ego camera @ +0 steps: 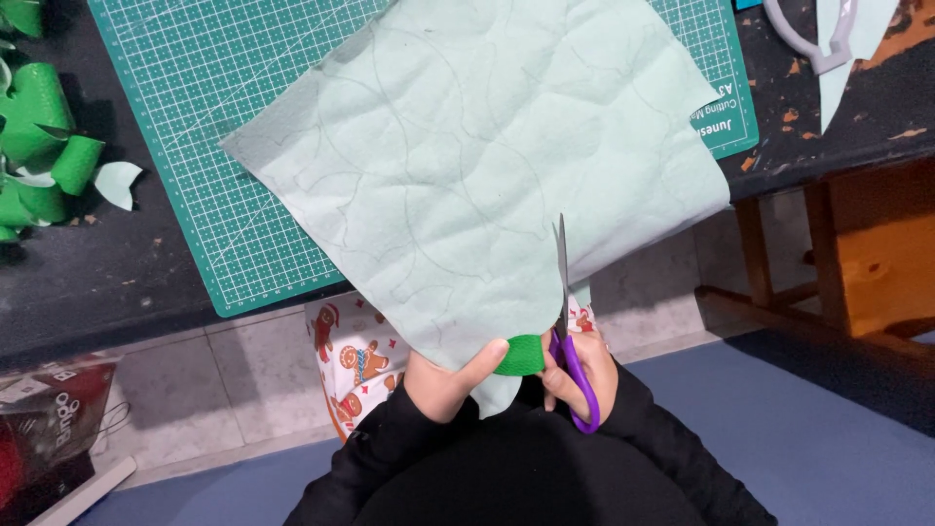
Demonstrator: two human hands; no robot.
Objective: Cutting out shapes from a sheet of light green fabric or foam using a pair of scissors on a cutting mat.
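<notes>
Green scraps [39,146]: curled offcuts of green sheet at the far left edge of the frame, lying on the dark counter [117,282]; one pale leaf-shaped piece lies just beside them.
Red package [49,429]: lower left corner, on the tiled floor below the counter edge.
Cutting mat [195,146]: green gridded mat in the upper left and centre, flat on the counter, partly covered by the sheet.
Printed bag [355,365]: white, with red and brown festive figures; lower centre-left, behind the left hand and partly hidden by it.
Left hand [453,380]: lower centre; fingers clamped on the near corner of the sheet, thumb on top.
Pale green sheet [477,166]: large crinkled sheet with faint curved pencil outlines, filling the centre of the frame; it extends from the hands up over the mat, and its near edge curls to show a brighter green side.
Scissors [567,321]: purple handles, blades nearly closed, pointing up the frame and cutting into the sheet's lower edge.
Right hand [584,375]: lower centre, just right of the left hand; fingers closed through the scissor handles.
Wooden frame [857,253]: orange-brown, at right, below the counter.
White handle [808,39]: pale looped object, upper right corner.
</notes>
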